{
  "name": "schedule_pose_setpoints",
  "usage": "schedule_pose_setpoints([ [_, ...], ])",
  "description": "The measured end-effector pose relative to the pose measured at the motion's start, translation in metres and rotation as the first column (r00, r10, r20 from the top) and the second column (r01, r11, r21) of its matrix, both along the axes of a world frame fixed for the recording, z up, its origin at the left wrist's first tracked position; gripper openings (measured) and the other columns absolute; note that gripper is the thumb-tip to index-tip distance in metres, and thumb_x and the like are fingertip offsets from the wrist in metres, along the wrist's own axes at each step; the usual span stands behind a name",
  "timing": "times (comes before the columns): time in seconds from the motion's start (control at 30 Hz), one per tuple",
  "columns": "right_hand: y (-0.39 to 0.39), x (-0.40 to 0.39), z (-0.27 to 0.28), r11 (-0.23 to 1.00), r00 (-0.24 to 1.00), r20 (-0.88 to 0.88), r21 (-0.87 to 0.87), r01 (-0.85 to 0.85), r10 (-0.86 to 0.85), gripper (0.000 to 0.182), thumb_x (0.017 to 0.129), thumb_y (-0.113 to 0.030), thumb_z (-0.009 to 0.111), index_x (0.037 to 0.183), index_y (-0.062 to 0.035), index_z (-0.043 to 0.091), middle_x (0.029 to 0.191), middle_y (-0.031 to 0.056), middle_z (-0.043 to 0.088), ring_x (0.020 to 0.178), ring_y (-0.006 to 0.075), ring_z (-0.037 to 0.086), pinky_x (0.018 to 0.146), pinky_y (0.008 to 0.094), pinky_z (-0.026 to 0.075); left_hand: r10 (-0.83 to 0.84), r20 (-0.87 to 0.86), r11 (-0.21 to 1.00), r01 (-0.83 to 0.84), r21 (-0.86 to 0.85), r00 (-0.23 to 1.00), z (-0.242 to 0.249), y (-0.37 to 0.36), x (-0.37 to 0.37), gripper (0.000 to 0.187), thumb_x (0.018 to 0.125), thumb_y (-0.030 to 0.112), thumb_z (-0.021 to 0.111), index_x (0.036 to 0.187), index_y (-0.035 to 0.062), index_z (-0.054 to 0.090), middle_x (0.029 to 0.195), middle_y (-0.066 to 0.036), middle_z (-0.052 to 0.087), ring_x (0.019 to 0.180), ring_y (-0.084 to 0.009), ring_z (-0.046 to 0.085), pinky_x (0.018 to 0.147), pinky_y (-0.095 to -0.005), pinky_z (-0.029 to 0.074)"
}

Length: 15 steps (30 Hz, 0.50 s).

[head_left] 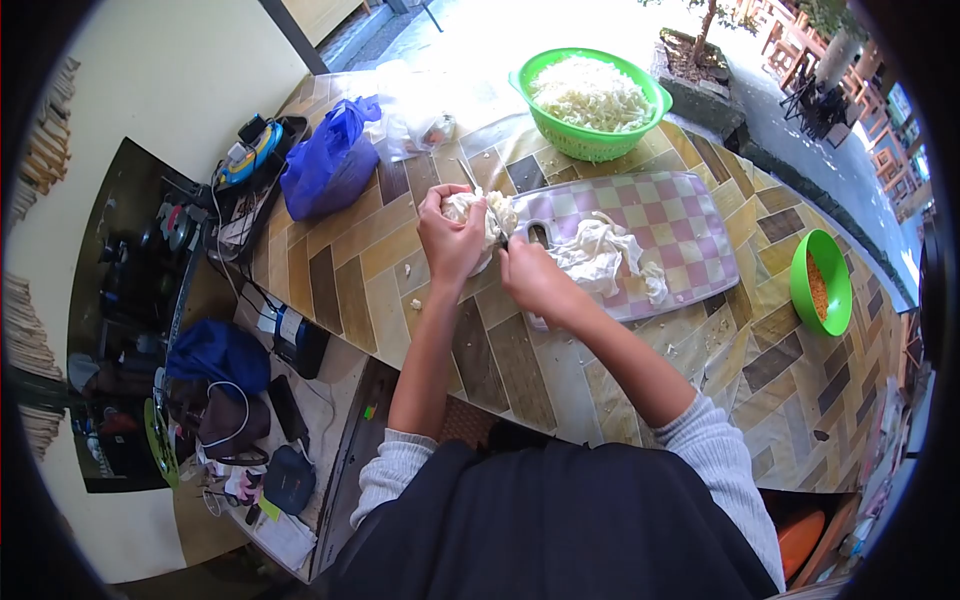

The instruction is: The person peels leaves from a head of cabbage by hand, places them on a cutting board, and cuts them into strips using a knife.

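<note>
My left hand [452, 238] is closed around a pale, whitish vegetable piece [460, 208] at the left edge of the cutting board. Beside it, my right hand [530, 272] is closed on the handle of a knife, whose thin blade [468, 174] points up and away past my left fingers. Both hands are close together. The pink and white checkered cutting board [685, 235] lies to the right, with limp white leaf pieces [600, 256] on it. Past the board stands a green basket [590, 146] full of shredded white vegetable [590, 92].
A green bowl [843, 285] with orange contents sits at the right. Blue plastic bag [330, 165] and clear bag [405, 135] lie at the back left. Small scraps dot the patterned tabletop [500, 350]. Left of the table, a lower shelf holds pouches, cables and a phone.
</note>
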State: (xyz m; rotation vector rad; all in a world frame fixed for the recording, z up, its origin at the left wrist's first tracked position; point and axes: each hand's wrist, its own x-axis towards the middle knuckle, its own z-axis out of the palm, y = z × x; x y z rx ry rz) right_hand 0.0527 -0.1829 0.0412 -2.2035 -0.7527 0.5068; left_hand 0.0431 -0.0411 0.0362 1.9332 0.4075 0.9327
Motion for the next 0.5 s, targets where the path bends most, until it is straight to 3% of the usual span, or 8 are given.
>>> schedule_pose_setpoints([
  [0.07, 0.007, 0.005, -0.001, 0.998, 0.992, -0.116, -0.028, -0.062, 0.058, 0.031, 0.098, -0.018, 0.045, 0.100, 0.0130, 0.049, 0.084, 0.0369, 0.062, 0.083, 0.0520, 0.062, 0.075, 0.0545, 0.050, -0.011, 0.075, 0.975, 0.027, -0.222, 0.997, -0.011, 0.011, -0.006, 0.018, 0.080, 0.007, 0.069, 0.095, -0.0001, 0.061, 0.093, -0.009, 0.064, 0.081, -0.0142, 0.063, 0.071, -0.0278, 0.051],
  [0.1, 0.008, -0.003, -0.007, 0.999, 0.998, -0.055, -0.018, -0.028, 0.027, 0.032, 0.098, -0.019, 0.044, 0.098, 0.0128, 0.050, 0.082, 0.0370, 0.061, 0.082, 0.0519, 0.062, 0.074, 0.0542, 0.051, -0.014, 0.122, 0.947, 0.052, -0.316, 0.992, -0.007, 0.021, -0.006, 0.018, 0.080, 0.007, 0.069, 0.095, 0.0003, 0.061, 0.094, -0.009, 0.064, 0.082, -0.0151, 0.063, 0.070, -0.0285, 0.051],
  [0.13, 0.006, -0.020, -0.017, 1.000, 1.000, 0.008, -0.010, 0.004, -0.004, 0.033, 0.099, -0.020, 0.044, 0.096, 0.0127, 0.051, 0.081, 0.0371, 0.061, 0.080, 0.0518, 0.062, 0.073, 0.0538, 0.051, 0.006, 0.136, 0.878, 0.060, -0.476, 0.991, -0.005, 0.028, -0.008, 0.017, 0.082, 0.005, 0.067, 0.096, -0.0009, 0.059, 0.096, -0.009, 0.064, 0.091, -0.0147, 0.061, 0.079, -0.0287, 0.050],
  [0.17, 0.003, -0.033, -0.025, 0.999, 0.998, 0.056, -0.010, 0.032, -0.031, 0.035, 0.099, -0.021, 0.044, 0.094, 0.0125, 0.052, 0.079, 0.0372, 0.061, 0.079, 0.0518, 0.062, 0.072, 0.0535, 0.051, 0.008, 0.142, 0.902, 0.054, -0.429, 0.990, -0.007, 0.029, -0.008, 0.017, 0.082, 0.005, 0.067, 0.096, -0.0011, 0.058, 0.096, -0.009, 0.063, 0.092, -0.0148, 0.060, 0.081, -0.0286, 0.049],
  [0.23, -0.001, -0.030, -0.007, 0.999, 0.999, -0.021, -0.028, 0.035, -0.036, 0.036, 0.099, -0.022, 0.044, 0.093, 0.0125, 0.053, 0.080, 0.0371, 0.061, 0.078, 0.0512, 0.062, 0.073, 0.0536, 0.050, 0.018, 0.148, 0.941, 0.033, -0.336, 0.989, -0.011, 0.027, -0.013, 0.017, 0.083, 0.005, 0.067, 0.096, -0.0017, 0.058, 0.097, -0.009, 0.063, 0.093, -0.0149, 0.060, 0.085, -0.0285, 0.047],
  [0.37, -0.009, -0.012, 0.011, 0.987, 0.999, 0.037, -0.158, -0.015, 0.021, 0.035, 0.099, -0.023, 0.043, 0.099, 0.0114, 0.051, 0.084, 0.0332, 0.064, 0.083, 0.0475, 0.065, 0.076, 0.0518, 0.052, -0.040, 0.199, 0.952, 0.098, -0.289, 0.979, -0.015, 0.031, -0.017, 0.019, 0.082, 0.004, 0.068, 0.097, -0.0005, 0.056, 0.100, -0.010, 0.064, 0.092, -0.0146, 0.059, 0.085, -0.0288, 0.047],
  [0.5, -0.029, -0.005, 0.044, 0.965, 0.985, 0.167, -0.246, 0.092, -0.051, 0.032, 0.100, -0.025, 0.044, 0.104, 0.0066, 0.051, 0.084, 0.0286, 0.066, 0.078, 0.0423, 0.067, 0.070, 0.0481, 0.055, -0.064, 0.306, 0.888, 0.194, -0.416, 0.950, -0.023, 0.051, -0.019, 0.024, 0.082, 0.002, 0.067, 0.103, 0.0018, 0.053, 0.102, -0.012, 0.065, 0.093, -0.0147, 0.059, 0.086, -0.0290, 0.048],
])
